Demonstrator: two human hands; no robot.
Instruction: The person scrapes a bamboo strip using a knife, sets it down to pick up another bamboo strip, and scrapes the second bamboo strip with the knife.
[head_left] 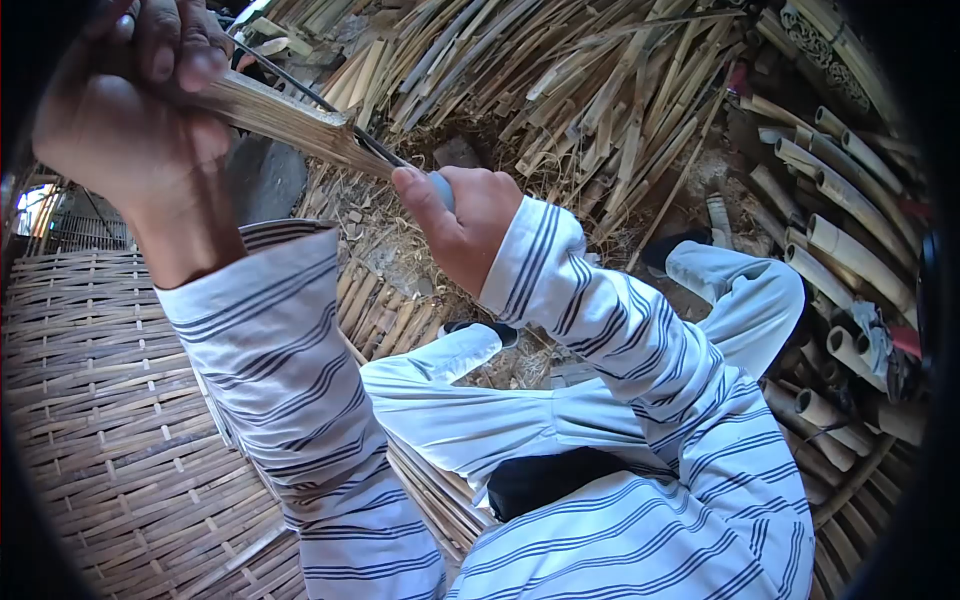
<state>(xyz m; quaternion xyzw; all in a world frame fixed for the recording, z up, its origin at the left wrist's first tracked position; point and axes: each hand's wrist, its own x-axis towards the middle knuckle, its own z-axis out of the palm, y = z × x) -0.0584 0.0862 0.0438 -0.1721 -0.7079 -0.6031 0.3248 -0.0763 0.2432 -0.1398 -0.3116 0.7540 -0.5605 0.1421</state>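
Note:
My left hand [165,110] is raised at the upper left, its fingers wrapped round the end of a split bamboo strip [290,122]. The strip slopes down to the right towards my right hand [460,215], which is closed on the grey handle of a knife [441,190]. The knife's dark, narrow blade runs up and left along the strip, and the strip's near end meets the thumb of my right hand. A raised, frayed notch shows on the strip beside the blade.
A woven bamboo mat [120,400] spreads over the left side. Split bamboo strips [590,80] lie heaped at the top. Cut bamboo poles [840,240] are stacked at the right. My legs [480,420] in light trousers are bent below my hands, with shavings on the ground.

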